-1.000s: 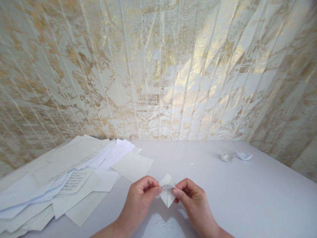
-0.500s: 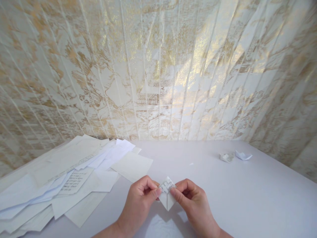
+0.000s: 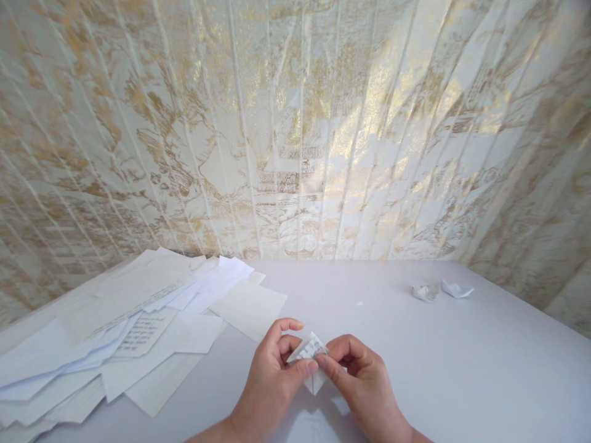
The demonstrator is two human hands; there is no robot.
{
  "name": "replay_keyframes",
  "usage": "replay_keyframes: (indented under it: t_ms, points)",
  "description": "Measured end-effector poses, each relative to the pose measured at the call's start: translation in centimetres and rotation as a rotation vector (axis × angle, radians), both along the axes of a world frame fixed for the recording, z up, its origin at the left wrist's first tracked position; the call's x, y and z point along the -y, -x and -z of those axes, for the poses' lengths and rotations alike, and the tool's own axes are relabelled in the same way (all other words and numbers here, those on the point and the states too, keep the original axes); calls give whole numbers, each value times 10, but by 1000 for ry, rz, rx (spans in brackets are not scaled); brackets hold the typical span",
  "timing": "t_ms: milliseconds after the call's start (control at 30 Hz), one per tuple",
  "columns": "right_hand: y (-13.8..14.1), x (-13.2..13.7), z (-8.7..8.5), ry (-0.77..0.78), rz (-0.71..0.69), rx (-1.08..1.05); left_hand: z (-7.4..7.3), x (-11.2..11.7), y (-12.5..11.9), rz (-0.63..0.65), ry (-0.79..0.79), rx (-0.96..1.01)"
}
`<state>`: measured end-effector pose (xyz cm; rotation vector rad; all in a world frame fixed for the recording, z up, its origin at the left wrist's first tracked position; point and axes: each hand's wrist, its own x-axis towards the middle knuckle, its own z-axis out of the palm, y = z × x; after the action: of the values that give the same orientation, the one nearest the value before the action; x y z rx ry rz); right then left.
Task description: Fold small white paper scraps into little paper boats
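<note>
A small folded paper [image 3: 314,383], diamond-shaped with printed marks on its upper half, is held between my two hands above the table's front. My left hand [image 3: 273,375] grips its left side, thumb pressed on the front face and index finger raised and curved away above. On the right edge, my right hand [image 3: 357,380] pinches the paper between thumb and bent fingers. Fingers behind the paper are partly hidden.
A spread pile of loose paper sheets [image 3: 161,375], some printed, covers the table's left side. Two small folded paper boats, one printed [image 3: 425,293] and one white [image 3: 457,289], stand at the back right. A tiny paper scrap [image 3: 359,303] lies mid-table. Patterned curtain [image 3: 295,154] hangs behind.
My left thumb has slid inward across the paper's front, and my left index finger has lifted off. The paper's upper flap looks more spread to the left. My right hand keeps its pinch.
</note>
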<state>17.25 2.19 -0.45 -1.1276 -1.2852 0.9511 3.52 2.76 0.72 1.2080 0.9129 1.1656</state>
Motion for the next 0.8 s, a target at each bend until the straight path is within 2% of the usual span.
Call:
replay_keyframes:
  t_ms: [300, 533, 800]
  points:
    - [-1, 1, 3, -29, 5, 96, -1, 0, 0, -47, 74, 5]
    - [-1, 0, 2, -16, 0, 56, -2, 0, -1, -63, 144, 18]
    - [-3, 0, -2, 75, -156, -72, -3, -4, 3, -89, 158, 2]
